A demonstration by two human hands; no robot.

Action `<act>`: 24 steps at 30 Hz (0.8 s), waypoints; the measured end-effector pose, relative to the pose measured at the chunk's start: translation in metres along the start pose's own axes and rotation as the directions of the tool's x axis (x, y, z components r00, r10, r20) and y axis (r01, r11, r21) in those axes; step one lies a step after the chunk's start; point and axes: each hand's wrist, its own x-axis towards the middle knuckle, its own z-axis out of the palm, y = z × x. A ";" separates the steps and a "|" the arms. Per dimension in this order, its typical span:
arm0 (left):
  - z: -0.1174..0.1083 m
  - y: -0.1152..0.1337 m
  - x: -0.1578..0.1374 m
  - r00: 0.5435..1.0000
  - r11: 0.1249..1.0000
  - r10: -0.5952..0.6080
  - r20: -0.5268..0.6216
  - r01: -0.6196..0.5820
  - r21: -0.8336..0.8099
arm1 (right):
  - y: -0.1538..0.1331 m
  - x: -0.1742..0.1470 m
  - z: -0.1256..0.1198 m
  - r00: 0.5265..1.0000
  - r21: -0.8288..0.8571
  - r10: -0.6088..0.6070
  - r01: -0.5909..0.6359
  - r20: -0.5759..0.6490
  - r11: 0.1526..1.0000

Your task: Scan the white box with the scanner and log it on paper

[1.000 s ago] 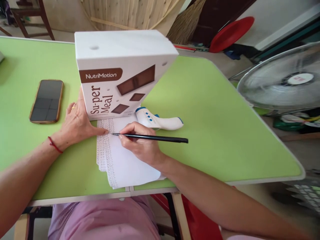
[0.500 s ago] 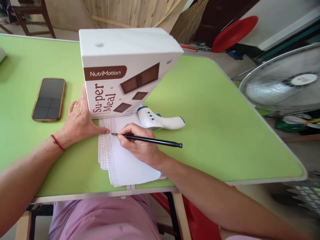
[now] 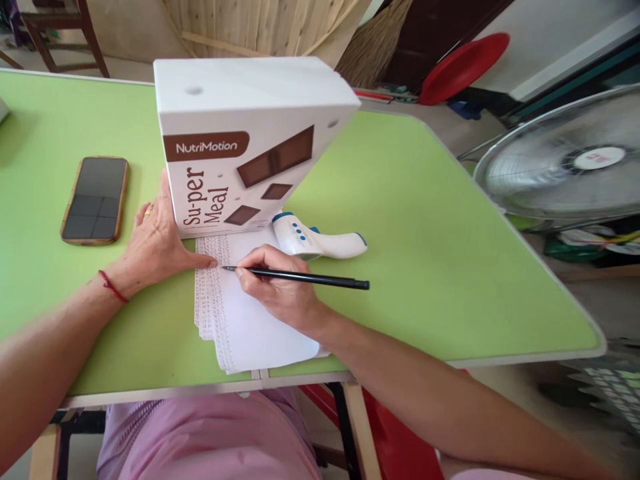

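Note:
A black pen [image 3: 310, 277] is pinched in my right hand [image 3: 280, 287], its tip at the written part of the paper sheets [image 3: 270, 337]. Rows of small handwriting run along the left side of the sheets. My left hand [image 3: 157, 240] lies spread, thumb pressed on the paper near the pen tip, the other fingers beside the lower left edge of a white box [image 3: 200, 127]. That box stands upright on the far part of the sheets and carries brown lettering. Against its lower right side rests a white and blue handheld thermometer [image 3: 320, 241], just beyond my right hand.
A phone [image 3: 95, 200] in a brown-edged case lies on the green table [image 3: 400, 200], left of my left hand. Past the table's right edge stands a fan [image 3: 560, 157]. A broom [image 3: 375, 43] and a red round object [image 3: 465, 67] are behind the table.
The pen's back end has swung slightly to the right, while its tip stays near my left thumb. The whole view has shifted a little; the left hand keeps its place on the paper.

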 end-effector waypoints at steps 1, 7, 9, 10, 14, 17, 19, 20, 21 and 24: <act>0.000 0.000 0.000 1.000 1.000 0.001 -0.002 -0.001 0.000 | 0.000 0.000 0.000 1.000 -0.006 -0.007 0.007 -0.015 1.000; 0.002 -0.002 0.000 1.000 1.000 -0.006 -0.002 0.006 -0.006 | 0.002 0.000 0.001 1.000 -0.018 -0.019 0.019 -0.007 1.000; 0.002 -0.002 0.000 1.000 1.000 -0.001 -0.011 0.001 -0.008 | 0.001 0.000 0.001 1.000 -0.005 0.002 -0.002 0.011 1.000; 0.002 -0.001 0.000 1.000 1.000 0.005 -0.017 -0.005 -0.009 | 0.001 0.000 0.001 1.000 0.001 0.012 -0.012 0.015 1.000; 0.000 0.000 0.000 1.000 1.000 -0.007 0.001 0.007 0.015 | 0.000 0.000 0.001 0.999 0.015 0.035 -0.035 0.008 0.999; 0.000 0.001 0.000 1.000 1.000 -0.010 0.009 0.010 0.019 | 0.000 0.001 0.001 0.999 0.007 0.043 -0.043 -0.001 0.999; 0.000 0.000 0.000 1.000 1.000 0.002 -0.002 -0.002 0.010 | 0.001 0.001 0.000 0.999 -0.006 0.040 -0.040 -0.004 0.999; 0.001 0.000 0.000 1.000 1.000 0.008 -0.008 -0.008 0.006 | 0.001 0.001 0.000 0.999 -0.013 0.037 -0.037 0.001 0.999; 0.001 -0.001 0.000 1.000 1.000 0.011 -0.013 -0.011 0.004 | 0.001 0.001 -0.001 0.999 -0.018 0.033 -0.033 0.009 0.999; 0.002 -0.002 0.000 1.000 1.000 0.014 -0.023 -0.014 0.001 | 0.002 0.000 -0.001 1.000 -0.025 0.026 -0.025 0.013 0.999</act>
